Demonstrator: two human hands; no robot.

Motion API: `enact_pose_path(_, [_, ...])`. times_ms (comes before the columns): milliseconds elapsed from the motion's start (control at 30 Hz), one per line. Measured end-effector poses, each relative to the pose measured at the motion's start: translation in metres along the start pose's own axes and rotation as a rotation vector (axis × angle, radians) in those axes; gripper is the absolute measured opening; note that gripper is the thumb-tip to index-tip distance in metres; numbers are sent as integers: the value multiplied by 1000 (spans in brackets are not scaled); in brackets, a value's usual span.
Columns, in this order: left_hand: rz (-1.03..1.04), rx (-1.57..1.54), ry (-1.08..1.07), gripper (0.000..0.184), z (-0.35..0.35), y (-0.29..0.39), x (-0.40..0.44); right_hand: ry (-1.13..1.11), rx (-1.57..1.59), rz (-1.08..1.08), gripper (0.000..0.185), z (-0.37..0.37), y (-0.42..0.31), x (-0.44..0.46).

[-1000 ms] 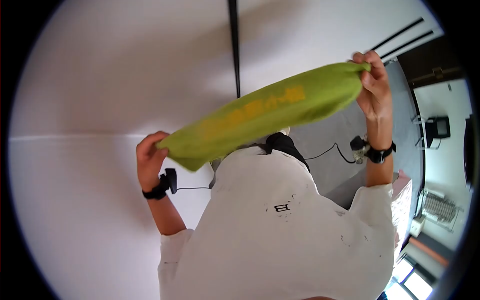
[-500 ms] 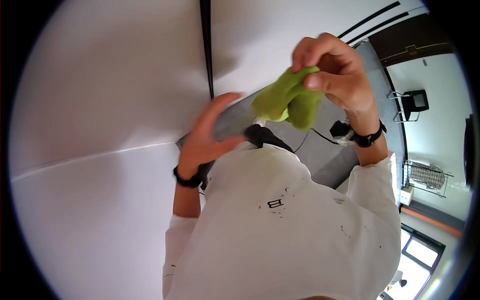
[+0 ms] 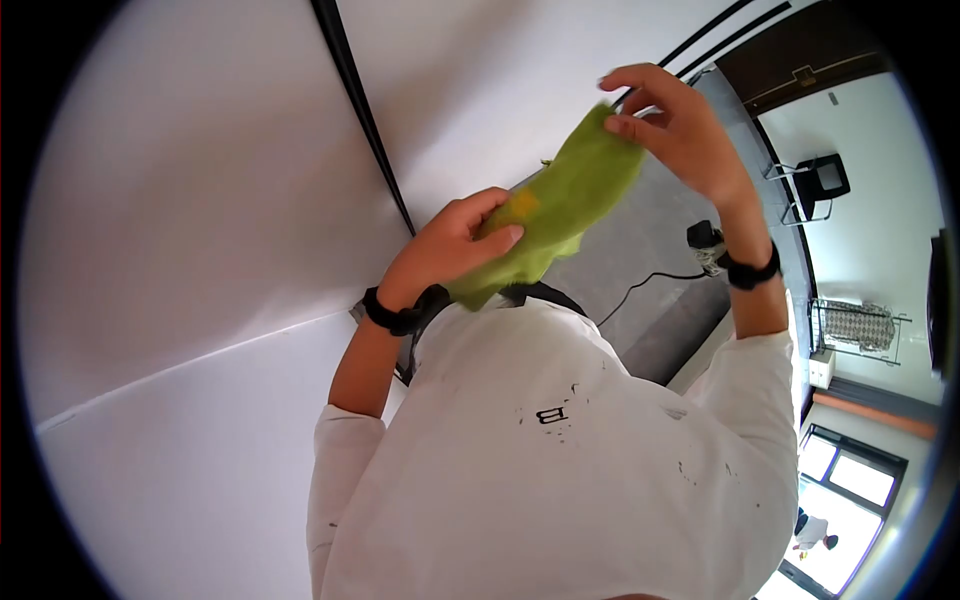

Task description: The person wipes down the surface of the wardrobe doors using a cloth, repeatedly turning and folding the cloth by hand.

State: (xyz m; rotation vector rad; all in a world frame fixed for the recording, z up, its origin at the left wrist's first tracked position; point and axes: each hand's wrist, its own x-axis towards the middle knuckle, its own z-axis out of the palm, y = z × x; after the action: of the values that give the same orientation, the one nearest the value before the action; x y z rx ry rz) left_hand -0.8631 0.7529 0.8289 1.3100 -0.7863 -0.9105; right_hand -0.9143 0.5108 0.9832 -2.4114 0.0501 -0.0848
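Note:
A lime-green cloth [image 3: 575, 185] with a small yellow patch hangs stretched and slanting between my hands, in front of the white wall and above the grey floor. My left hand [image 3: 450, 245] grips its lower left part, thumb in front and fingers behind. At its upper right corner is my right hand [image 3: 675, 125], with the thumb against the cloth and the index finger lifted away. The other right fingers are partly hidden. Both wrists wear black bands, the right one [image 3: 750, 270] beside a dark object with a cable.
A white wall [image 3: 200, 180] with a black strip [image 3: 360, 110] stands close on the left. A black cable [image 3: 640, 290] runs over the grey floor. Farther right are a black chair [image 3: 822, 178], a clothes rack [image 3: 858, 328], and a person [image 3: 815, 532] by the window.
My left hand, open and apart before, has closed on the cloth. The bunched cloth has spread out lengthwise between my hands. The view has shifted slightly.

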Motion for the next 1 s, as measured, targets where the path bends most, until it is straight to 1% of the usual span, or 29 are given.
enact_pose_path(33, [16,-63,-23,32,1,2,-4,-8,8,-8,27,7,3,-4])
enact_pose_path(100, [1,-78,28,32,3,6,-9,418,-606,-487,27,32,9,-17])
enact_pose_path(167, [-24,-91,80,31,3,10,-11,207,-106,-342,33,68,-7,-34])
enact_pose_path(200, [30,-86,119,30,2,11,-10,199,-88,-350,33,83,-5,-34])
enact_pose_path(233, [80,-78,159,29,3,14,-9,162,49,-254,37,95,0,-33])
enact_pose_path(267, [63,-71,173,29,1,13,-11,125,185,-153,41,107,5,-32])
enact_pose_path(300, [33,-52,166,29,0,11,-14,119,206,-150,41,114,10,-32])
enact_pose_path(367, [-9,-24,155,28,-2,16,-21,-51,558,-27,50,122,9,-29])
enact_pose_path(400, [-23,-13,171,28,-1,18,-23,-46,570,-20,50,122,7,-28])
enact_pose_path(467, [-35,3,177,28,-5,30,-20,-198,567,11,46,111,-1,-19])
enact_pose_path(500, [-91,102,114,28,-10,34,-21,-195,565,13,46,109,-2,-17])
enact_pose_path(533, [-145,196,56,28,-11,37,-23,-257,476,53,43,108,-1,-15])
enact_pose_path(567, [-141,185,64,28,-8,40,-26,-326,384,93,39,108,-2,-14])
enact_pose_path(600, [-137,239,158,26,-4,43,-29,-343,374,94,39,107,-2,-13])
enact_pose_path(633, [-137,289,255,24,0,41,-33,-310,335,128,35,108,-2,-12])
enact_pose_path(667, [-140,268,277,24,3,33,-37,-282,294,159,31,108,-2,-12])
enact_pose_path(700, [-38,255,456,23,4,24,-40,-313,285,160,31,108,-6,-12])
enact_pose_path(733, [65,244,637,23,5,14,-45,-237,283,179,30,107,-9,-11])
enact_pose_path(767, [63,228,660,23,5,6,-54,-156,280,193,28,106,-10,-9])
enact_pose_path(800, [-42,119,755,23,2,-1,-66,-178,267,187,28,108,-7,-9])
enact_pose_path(833, [-144,5,844,24,1,-12,-76,-147,358,150,27,111,3,-13])
enact_pose_path(867, [-189,-157,772,31,-3,-21,-86,-120,447,115,25,114,8,-13])
enact_pose_path(900, [-180,-183,796,31,-2,-36,-90,-149,426,107,25,116,11,-14])
enact_pose_path(967, [-204,-342,590,46,0,-63,-93,-268,723,182,27,119,11,-14])
enact_pose_path(1000, [-186,-375,618,46,5,-71,-90,-305,694,178,27,122,11,-16])
